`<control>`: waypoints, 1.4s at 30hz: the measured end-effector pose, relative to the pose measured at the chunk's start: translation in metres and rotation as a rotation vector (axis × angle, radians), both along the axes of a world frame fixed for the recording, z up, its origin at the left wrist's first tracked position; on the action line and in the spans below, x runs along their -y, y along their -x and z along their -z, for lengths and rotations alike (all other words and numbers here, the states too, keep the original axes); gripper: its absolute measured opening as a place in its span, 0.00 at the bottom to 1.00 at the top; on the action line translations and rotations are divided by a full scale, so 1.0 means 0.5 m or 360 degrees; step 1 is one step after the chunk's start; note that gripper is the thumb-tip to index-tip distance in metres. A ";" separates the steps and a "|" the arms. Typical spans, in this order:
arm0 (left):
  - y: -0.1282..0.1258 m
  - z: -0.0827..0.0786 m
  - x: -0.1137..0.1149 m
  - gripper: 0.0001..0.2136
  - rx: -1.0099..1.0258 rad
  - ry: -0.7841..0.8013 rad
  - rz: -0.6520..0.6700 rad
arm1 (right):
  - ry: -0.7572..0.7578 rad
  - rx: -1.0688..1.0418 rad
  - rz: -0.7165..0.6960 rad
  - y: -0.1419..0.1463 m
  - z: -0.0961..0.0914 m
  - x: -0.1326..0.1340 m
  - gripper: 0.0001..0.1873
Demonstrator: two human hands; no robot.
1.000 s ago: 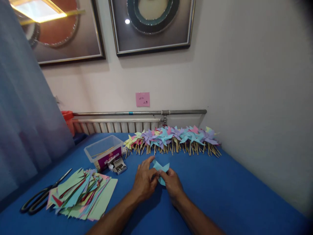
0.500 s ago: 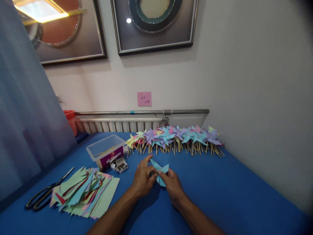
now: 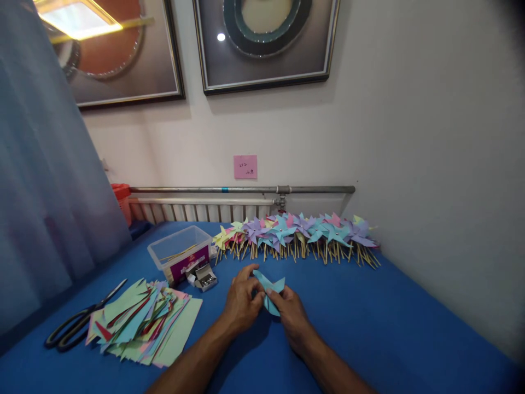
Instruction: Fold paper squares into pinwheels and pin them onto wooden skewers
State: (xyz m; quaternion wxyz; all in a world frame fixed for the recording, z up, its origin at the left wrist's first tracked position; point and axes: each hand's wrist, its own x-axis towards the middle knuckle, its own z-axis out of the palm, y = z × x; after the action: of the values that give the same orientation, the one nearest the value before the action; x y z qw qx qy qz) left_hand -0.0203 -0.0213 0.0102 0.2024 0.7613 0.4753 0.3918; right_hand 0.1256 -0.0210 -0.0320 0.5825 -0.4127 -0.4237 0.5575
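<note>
At lower centre, the left hand and right hand both pinch the light-blue paper pinwheel, whose blades a light grip should leave uncreased.

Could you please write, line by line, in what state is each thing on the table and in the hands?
Blue paper: partly folded, points raised, held
Left hand: fingers bent, on the paper
Right hand: pinching the paper
Scissors: lying down, blades seemingly closed
Paper pile: loose, uneven, with cut pieces
Plastic box: open, sticks inside
Small carton: open, small shiny pieces inside
Pinwheels: on sticks, crowded in a row
</note>
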 end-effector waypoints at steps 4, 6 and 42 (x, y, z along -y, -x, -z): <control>-0.001 0.002 0.000 0.05 0.0015 0.0020 -0.0018 | 0.0029 -0.0010 -0.0022 0.000 0.001 -0.001 0.26; -0.001 0.003 -0.001 0.04 0.0020 0.0031 -0.0011 | 0.0028 -0.0020 -0.0016 0.000 0.001 0.000 0.26; -0.003 0.004 -0.005 0.05 0.0260 0.0141 -0.0019 | -0.0075 0.0120 -0.0059 -0.010 0.003 -0.009 0.23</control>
State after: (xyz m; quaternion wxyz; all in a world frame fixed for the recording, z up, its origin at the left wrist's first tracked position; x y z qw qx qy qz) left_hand -0.0188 -0.0186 0.0084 0.2716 0.7143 0.4785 0.4325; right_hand 0.1309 -0.0163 -0.0337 0.5653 -0.4117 -0.4659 0.5421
